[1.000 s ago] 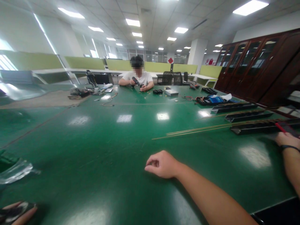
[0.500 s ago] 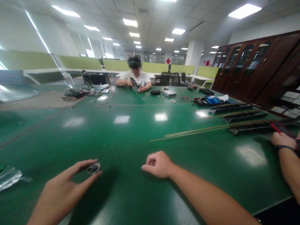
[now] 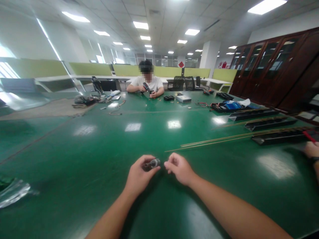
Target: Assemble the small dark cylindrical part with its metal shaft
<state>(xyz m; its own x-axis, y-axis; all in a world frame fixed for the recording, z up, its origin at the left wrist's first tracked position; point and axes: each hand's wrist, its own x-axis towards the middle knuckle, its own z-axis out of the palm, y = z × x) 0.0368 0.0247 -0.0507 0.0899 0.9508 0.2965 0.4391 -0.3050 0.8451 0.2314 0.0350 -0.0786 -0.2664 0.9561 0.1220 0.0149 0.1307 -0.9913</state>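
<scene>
Between the thumb and fingers of my left hand [image 3: 140,173] is a small cylindrical metal-looking part [image 3: 153,163]. Its wider grey end faces my right hand, and a narrower dark stem points back into the palm. Just to the right, a small gap away, my right hand [image 3: 179,168] is closed with the fingertips curled against the thumb. Whatever those fingers may hold is hidden or too small to make out. Both hands are above the green tabletop [image 3: 104,156].
Long thin brass-coloured rods [image 3: 214,139] and black channels [image 3: 279,135] lie to the right. A co-worker's hand [image 3: 311,149] shows at the right edge. Across the table sits a person [image 3: 147,83] with a power tool. Clear plastic [image 3: 16,192] lies at the left.
My left hand has moved right with the cylindrical part, close to my right hand, and the part now shows from its side. The view has shifted slightly left.
</scene>
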